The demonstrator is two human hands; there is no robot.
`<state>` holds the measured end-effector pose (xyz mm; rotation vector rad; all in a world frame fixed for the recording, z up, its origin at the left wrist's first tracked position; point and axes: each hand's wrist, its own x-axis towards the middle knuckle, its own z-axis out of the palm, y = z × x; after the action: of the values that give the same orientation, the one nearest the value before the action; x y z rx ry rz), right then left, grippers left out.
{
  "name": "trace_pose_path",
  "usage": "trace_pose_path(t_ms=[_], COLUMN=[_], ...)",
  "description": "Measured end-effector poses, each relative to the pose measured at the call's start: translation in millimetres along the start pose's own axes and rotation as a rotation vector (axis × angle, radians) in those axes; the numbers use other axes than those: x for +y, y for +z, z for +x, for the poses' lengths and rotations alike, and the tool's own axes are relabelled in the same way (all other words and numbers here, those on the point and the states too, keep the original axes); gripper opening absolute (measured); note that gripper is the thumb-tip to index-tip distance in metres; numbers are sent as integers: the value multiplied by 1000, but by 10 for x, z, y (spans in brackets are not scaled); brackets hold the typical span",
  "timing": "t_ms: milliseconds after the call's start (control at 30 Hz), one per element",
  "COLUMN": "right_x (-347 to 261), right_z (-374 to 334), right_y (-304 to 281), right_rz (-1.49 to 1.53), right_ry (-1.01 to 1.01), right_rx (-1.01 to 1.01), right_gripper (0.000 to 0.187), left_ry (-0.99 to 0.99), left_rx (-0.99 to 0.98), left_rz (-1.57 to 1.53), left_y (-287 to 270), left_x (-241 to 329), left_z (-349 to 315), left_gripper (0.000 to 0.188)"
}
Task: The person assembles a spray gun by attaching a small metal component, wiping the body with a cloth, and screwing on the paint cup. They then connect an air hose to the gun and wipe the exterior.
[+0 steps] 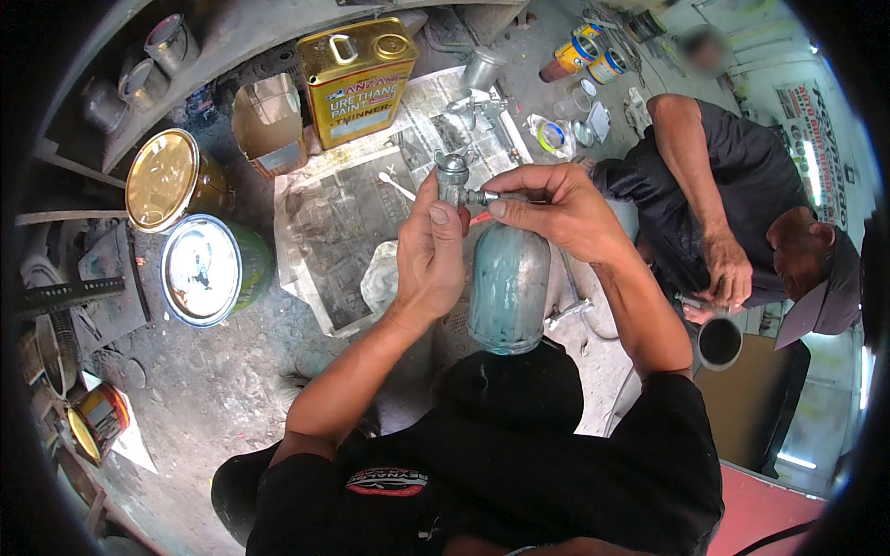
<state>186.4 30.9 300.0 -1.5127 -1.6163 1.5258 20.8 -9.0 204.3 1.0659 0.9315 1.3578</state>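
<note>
Between my hands is a metal paint spray gun (451, 182), its head upright in front of me. My left hand (429, 252) is closed on it, with the thumb along the near side of the metal body. On the other side, the thumb and fingers of my right hand (561, 211) pinch a small fitting (478, 197) that sticks out from the gun. A rounded metal cup (509, 289), streaked with grey-green paint, shows below my right hand. How the cup joins the gun is hidden behind my fingers.
Newspaper (326, 222) covers the floor ahead, bearing a gold thinner can (360, 88) and another spray gun (471, 109). Paint cans (202, 271) and an open cardboard box (269, 125) stand left. At right a co-worker (732, 185) bends over a cup (719, 344).
</note>
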Motion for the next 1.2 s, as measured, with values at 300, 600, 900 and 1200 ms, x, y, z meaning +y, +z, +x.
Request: trace_pose_path(t_ms=[300,600,900,1200], right_x=[99,194,239,211], right_z=[41,86,88,111], right_y=[-26,14,69,15], right_rz=[124,151,116,133], right_ry=[-26,-31,-11,203], right_rx=[25,69,30,22], right_gripper=[23,11,22,25], left_ry=[36,82,85,185], left_rx=[-121,-131,-125,-96], left_rz=[0,63,94,159], left_y=[-105,-70,-79,-64], left_x=[-53,-57,-34,-209], left_z=[71,47,14,-22], left_gripper=[72,80,79,69])
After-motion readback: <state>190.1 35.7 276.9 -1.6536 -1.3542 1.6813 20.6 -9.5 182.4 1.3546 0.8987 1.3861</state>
